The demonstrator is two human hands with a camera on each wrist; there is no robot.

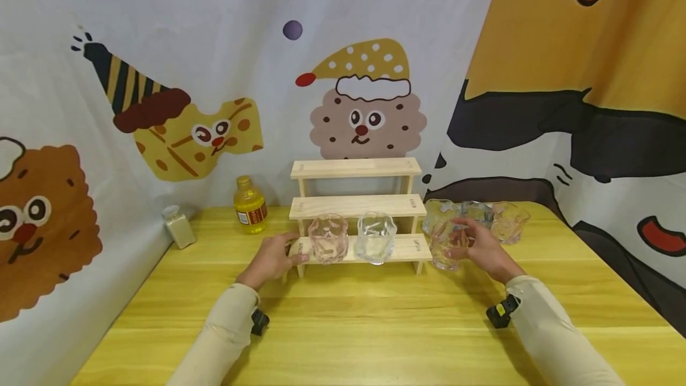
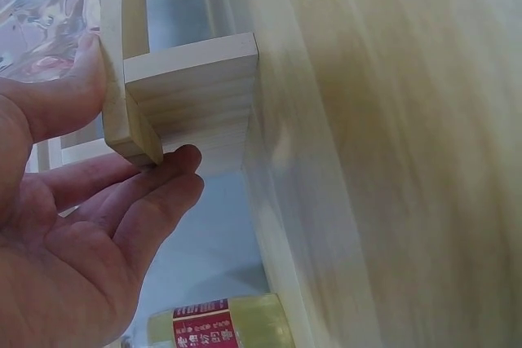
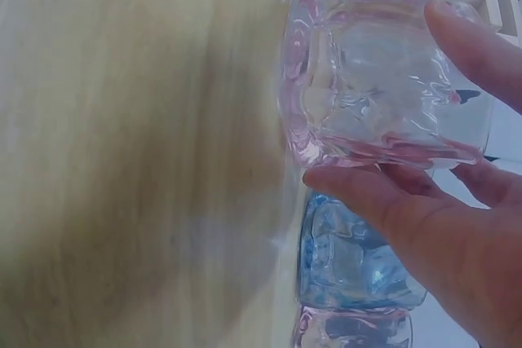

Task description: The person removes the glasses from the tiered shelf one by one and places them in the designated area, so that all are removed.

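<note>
1. While the right hand (image 1: 482, 250) is gripping a wavy pink-tinted glass (image 3: 367, 79) between thumb and fingers, that glass is standing upright just right of the shelf; whether its base is touching the tabletop, I cannot tell.
2. Behind and beside it, a clear glass (image 1: 436, 212), a blue-tinted glass (image 3: 355, 258) and a second pink-tinted glass (image 1: 511, 222) are clustering on the wood-grain tabletop (image 1: 354, 326).
3. On the other side, the left hand (image 1: 272, 258) is pinching the end of the lowest step (image 1: 412, 248) of the three-tier wooden shelf (image 1: 358, 205) — thumb above, fingers beneath.
4. That step is holding two more glasses: a third pink-tinted glass (image 1: 328, 240) nearer the left hand, and another clear glass (image 1: 376, 238) beside it.
5. Farther left, a yellow oil bottle (image 1: 250, 207) is standing near a pale-filled jar (image 1: 179, 228).
6. Behind everything, a cartoon-printed curtain (image 1: 214, 34) is hanging.
</note>
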